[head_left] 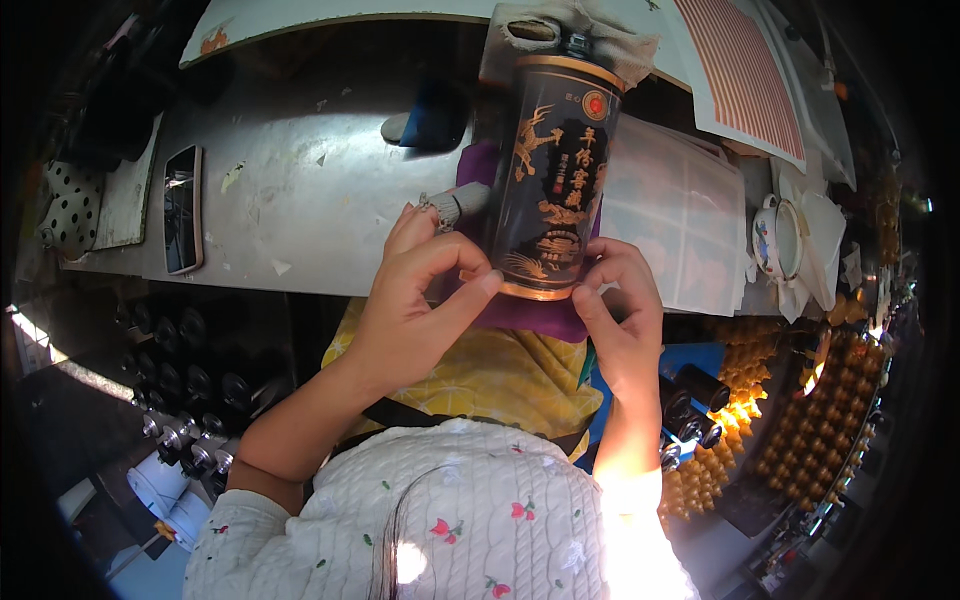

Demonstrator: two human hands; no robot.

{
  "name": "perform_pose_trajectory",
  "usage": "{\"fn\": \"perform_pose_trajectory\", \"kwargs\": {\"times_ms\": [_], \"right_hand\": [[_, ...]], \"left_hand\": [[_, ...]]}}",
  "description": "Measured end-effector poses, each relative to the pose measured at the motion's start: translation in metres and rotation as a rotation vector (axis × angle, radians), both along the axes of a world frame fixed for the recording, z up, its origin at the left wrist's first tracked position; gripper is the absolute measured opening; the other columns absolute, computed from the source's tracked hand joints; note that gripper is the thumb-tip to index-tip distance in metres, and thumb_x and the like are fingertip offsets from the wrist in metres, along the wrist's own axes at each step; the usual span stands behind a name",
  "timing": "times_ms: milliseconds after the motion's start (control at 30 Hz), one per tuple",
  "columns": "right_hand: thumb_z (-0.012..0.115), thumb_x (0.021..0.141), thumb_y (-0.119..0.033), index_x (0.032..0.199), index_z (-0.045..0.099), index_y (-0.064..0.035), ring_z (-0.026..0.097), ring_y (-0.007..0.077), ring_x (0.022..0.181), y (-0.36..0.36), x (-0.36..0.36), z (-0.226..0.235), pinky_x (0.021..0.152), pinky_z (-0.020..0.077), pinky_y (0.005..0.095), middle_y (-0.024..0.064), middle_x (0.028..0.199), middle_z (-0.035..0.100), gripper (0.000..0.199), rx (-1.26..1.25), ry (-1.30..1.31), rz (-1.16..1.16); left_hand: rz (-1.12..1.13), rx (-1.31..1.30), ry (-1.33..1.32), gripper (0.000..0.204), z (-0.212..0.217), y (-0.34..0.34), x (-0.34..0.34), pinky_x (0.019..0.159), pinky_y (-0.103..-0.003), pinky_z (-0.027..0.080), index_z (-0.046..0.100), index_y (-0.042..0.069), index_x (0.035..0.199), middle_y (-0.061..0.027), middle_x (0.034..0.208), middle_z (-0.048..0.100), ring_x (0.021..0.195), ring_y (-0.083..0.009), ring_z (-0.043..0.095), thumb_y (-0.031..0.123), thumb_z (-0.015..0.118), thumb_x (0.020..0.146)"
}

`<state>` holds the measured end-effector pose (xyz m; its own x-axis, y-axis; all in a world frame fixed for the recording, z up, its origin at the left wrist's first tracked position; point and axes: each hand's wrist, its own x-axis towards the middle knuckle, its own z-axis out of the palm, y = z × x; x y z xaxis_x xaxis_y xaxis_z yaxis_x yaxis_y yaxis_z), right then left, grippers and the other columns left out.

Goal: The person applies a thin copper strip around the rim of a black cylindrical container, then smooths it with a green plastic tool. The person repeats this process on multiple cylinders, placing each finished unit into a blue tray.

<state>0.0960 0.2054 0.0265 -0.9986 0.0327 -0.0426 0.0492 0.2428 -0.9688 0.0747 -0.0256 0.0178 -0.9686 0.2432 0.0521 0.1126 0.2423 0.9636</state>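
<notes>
Two hands — left hand (pixel 415 300), right hand (pixel 620 300) — closed around black gold-patterned bottle (pixel 550 185) above purple cloth (pixel 530 312).

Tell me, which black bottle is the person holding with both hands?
The tall black cylindrical bottle with gold dragon decoration, lying on the metal table. The left hand and right hand hold its base; the other plain black bottles lie lower right, untouched.

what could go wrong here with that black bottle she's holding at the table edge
The black bottle lies tilted, its base past the table edge, held only by fingertips of the left hand and right hand; a slip might drop it into the lap.
The fingers press near the gold decal; rubbing might smudge or wrinkle it.
The phone sits close to the table's near edge and an elbow might knock it off.
</notes>
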Motion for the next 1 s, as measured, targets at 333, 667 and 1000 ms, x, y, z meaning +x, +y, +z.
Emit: {"fn": "perform_pose_trajectory", "kwargs": {"times_ms": [333,667,1000], "right_hand": [[0.069,0.09,-0.001,0.089,0.058,-0.0032,0.053,0.003,0.082,0.006,0.005,-0.01,0.07,0.0426,0.0179,0.0072,0.123,0.066,0.01,-0.269,-0.116,-0.051],[0.066,0.091,0.001,0.091,0.06,-0.0023,0.055,0.0049,0.084,0.011,0.005,-0.012,0.067,0.0458,0.0188,0.0109,0.125,0.065,0.007,-0.244,-0.089,-0.004],[0.065,0.093,0.0,0.093,0.06,-0.0037,0.055,0.0096,0.094,0.014,0.006,-0.012,0.086,0.0444,0.0245,0.0117,0.125,0.064,0.007,-0.268,-0.115,0.006]], "left_hand": [[0.035,0.034,0.012,0.016,-0.004,0.001,-0.002,0.104,-0.041,0.031,0.06,0.006,0.078,-0.0059,0.085,0.055,0.096,-0.0255,0.05,0.012,0.072,0.087],[0.353,0.405,-0.229,0.011,-0.022,-0.007,0.006,0.112,-0.047,0.029,0.063,0.006,0.094,-0.0091,0.096,0.061,0.097,-0.0266,0.057,0.009,0.071,0.087],[0.02,-0.333,0.795,0.059,-0.018,0.026,0.059,0.117,-0.056,0.018,0.064,0.02,0.136,-0.0008,0.093,0.06,0.13,-0.0292,0.05,0.028,0.075,0.079]]}}
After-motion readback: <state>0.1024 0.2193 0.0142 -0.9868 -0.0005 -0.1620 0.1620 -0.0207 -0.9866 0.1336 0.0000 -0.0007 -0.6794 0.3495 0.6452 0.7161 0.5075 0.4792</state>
